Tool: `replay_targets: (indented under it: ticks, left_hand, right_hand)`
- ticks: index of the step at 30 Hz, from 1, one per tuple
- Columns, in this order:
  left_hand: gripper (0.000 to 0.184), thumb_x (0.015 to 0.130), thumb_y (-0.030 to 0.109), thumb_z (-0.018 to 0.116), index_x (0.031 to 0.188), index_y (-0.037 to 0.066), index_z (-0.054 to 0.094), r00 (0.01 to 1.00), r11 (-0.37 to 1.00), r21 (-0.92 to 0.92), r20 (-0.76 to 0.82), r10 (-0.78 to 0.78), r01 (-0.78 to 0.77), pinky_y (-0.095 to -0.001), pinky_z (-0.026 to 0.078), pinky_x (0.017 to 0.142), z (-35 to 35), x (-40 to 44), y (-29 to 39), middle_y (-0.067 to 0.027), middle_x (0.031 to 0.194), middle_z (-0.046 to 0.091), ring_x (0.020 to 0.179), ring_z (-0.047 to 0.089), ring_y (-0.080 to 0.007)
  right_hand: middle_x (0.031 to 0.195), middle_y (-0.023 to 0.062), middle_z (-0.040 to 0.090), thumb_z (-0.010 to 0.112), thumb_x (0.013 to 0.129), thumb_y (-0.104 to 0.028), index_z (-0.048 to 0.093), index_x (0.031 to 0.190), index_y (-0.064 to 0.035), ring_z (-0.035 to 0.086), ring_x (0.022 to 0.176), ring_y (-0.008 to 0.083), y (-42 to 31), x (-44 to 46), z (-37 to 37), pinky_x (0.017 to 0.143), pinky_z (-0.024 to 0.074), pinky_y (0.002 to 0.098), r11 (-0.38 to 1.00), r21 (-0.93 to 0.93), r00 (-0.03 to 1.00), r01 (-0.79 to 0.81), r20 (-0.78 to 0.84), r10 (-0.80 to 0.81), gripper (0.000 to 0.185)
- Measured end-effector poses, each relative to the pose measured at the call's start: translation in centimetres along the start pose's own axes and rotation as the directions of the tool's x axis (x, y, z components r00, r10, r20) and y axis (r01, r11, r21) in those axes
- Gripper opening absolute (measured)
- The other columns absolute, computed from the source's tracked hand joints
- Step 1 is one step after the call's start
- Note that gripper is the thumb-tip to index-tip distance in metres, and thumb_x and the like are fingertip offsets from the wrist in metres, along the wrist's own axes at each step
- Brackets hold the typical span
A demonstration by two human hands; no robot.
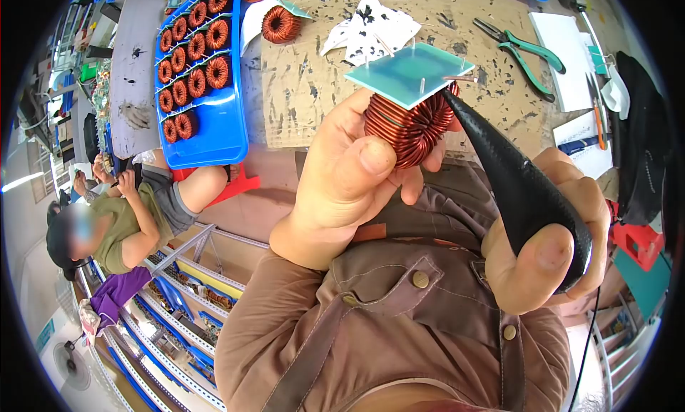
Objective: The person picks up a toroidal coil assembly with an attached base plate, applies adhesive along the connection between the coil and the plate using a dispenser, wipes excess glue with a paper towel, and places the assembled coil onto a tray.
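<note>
My left hand (349,176) is wrapped round a toroidal coil (410,130) of reddish copper wire, raised in front of my chest. A thin green plate (414,75) with several upright pins lies across the coil's top. My right hand (546,248) grips a black cone-shaped squeeze bag (514,180), its narrow end pointing up and left. The bag's tip is at the plate's right edge, just above the coil; whether it touches cannot be made out.
A blue tray (207,154) with rows of coils stands at left, beside another coil (280,24). A black-smeared white tissue (371,28) and green-handled pliers (524,55) lie on the stained worktop (300,91). A seated person (135,219) is at far left.
</note>
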State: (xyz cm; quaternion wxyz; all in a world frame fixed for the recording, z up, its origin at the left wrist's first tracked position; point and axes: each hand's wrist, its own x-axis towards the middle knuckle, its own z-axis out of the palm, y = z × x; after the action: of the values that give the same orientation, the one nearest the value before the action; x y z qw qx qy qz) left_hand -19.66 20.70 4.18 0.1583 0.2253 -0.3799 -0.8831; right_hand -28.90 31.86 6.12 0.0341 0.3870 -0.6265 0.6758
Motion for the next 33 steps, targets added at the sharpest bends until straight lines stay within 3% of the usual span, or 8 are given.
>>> replay_targets:
  ticks: [10, 15, 18, 26, 28, 29, 33]
  left_hand:
    - [0.086, 0.06, 0.053, 0.068, 0.118, -0.002, 0.038, 1.0, 1.0, 0.003, -0.009, -0.001, 0.001, -0.0137, 0.037, 0.037, -0.1, 0.1, 0.0, -0.0201, 0.099, 0.051, 0.053, 0.05, -0.0086]
    - [0.086, 0.059, 0.053, 0.068, 0.118, -0.002, 0.038, 1.0, 1.0, -0.002, 0.025, -0.008, 0.008, -0.0146, 0.036, 0.037, -0.3, 0.2, 0.1, -0.0202, 0.099, 0.052, 0.048, 0.047, -0.0088]
    - [0.087, 0.058, 0.054, 0.068, 0.118, -0.001, 0.038, 1.0, 1.0, -0.007, 0.02, -0.01, 0.01, -0.0148, 0.036, 0.036, -0.2, 0.2, 0.0, -0.0201, 0.099, 0.052, 0.047, 0.047, -0.0089]
    - [0.087, 0.058, 0.052, 0.069, 0.119, -0.001, 0.037, 1.0, 0.999, -0.047, 0.013, -0.024, 0.025, -0.0148, 0.037, 0.036, -0.3, 0.1, 0.0, -0.0201, 0.098, 0.052, 0.049, 0.048, -0.0097]
    - [0.075, 0.064, 0.043, 0.069, 0.116, -0.002, 0.039, 0.996, 0.994, -0.11, 0.087, -0.012, 0.022, -0.0178, 0.043, 0.043, -1.0, 0.1, 0.0, -0.0168, 0.098, 0.053, 0.065, 0.052, -0.0129]
    - [0.069, 0.067, 0.039, 0.068, 0.114, -0.003, 0.04, 0.992, 0.99, -0.142, 0.123, -0.002, 0.019, -0.0193, 0.046, 0.047, -1.2, 0.1, 0.0, -0.0152, 0.098, 0.054, 0.073, 0.054, -0.0144]
    - [0.064, 0.068, 0.036, 0.067, 0.113, -0.003, 0.044, 0.984, 0.987, -0.159, 0.18, -0.004, 0.033, -0.0197, 0.047, 0.047, -1.6, 0.2, 0.5, -0.0139, 0.098, 0.055, 0.072, 0.055, -0.0132]
  right_hand:
    - [0.046, 0.0082, 0.032, 0.046, 0.078, -0.026, 0.035, 0.057, 0.0033, 0.033, 0.04, 0.0146, 0.4, 0.0, 0.0, 0.036, 0.0234, 0.027, 0.998, 0.014, 0.997, 0.069, 0.028, -0.069, 0.038]
    - [0.048, 0.0093, 0.033, 0.045, 0.077, -0.027, 0.035, 0.057, 0.003, 0.035, 0.042, 0.0155, -0.3, 0.2, -0.3, 0.037, 0.0252, 0.0273, 0.996, -0.04, 0.996, -0.077, 0.038, 0.078, 0.038]
    - [0.049, 0.0099, 0.034, 0.045, 0.076, -0.027, 0.035, 0.057, 0.0034, 0.036, 0.042, 0.0161, -0.3, 0.1, -0.2, 0.038, 0.0265, 0.0272, 0.996, -0.019, 0.995, -0.087, 0.043, 0.088, 0.037]
    - [0.049, 0.0105, 0.035, 0.046, 0.076, -0.025, 0.037, 0.06, 0.0057, 0.036, 0.042, 0.0171, 0.2, -0.1, -0.2, 0.037, 0.0276, 0.0284, 1.0, 0.018, 1.0, 0.011, 0.022, -0.011, 0.036]
    - [0.051, 0.0111, 0.036, 0.047, 0.076, -0.024, 0.039, 0.062, 0.0071, 0.036, 0.042, 0.0178, 0.1, -0.3, -0.2, 0.037, 0.0279, 0.0289, 0.999, 0.031, 1.0, -0.027, 0.017, 0.027, 0.035]
    - [0.052, 0.0108, 0.036, 0.047, 0.076, -0.026, 0.04, 0.065, 0.0073, 0.037, 0.044, 0.0179, 0.0, -0.4, -0.3, 0.039, 0.0283, 0.0291, 0.994, 0.086, 0.997, -0.067, -0.022, 0.069, 0.036]
    - [0.061, 0.0073, 0.039, 0.044, 0.078, -0.039, 0.045, 0.079, 0.0061, 0.04, 0.057, 0.0174, 0.4, -0.9, -1.4, 0.051, 0.0304, 0.0291, 0.863, 0.475, 0.934, -0.168, -0.203, 0.294, 0.045]
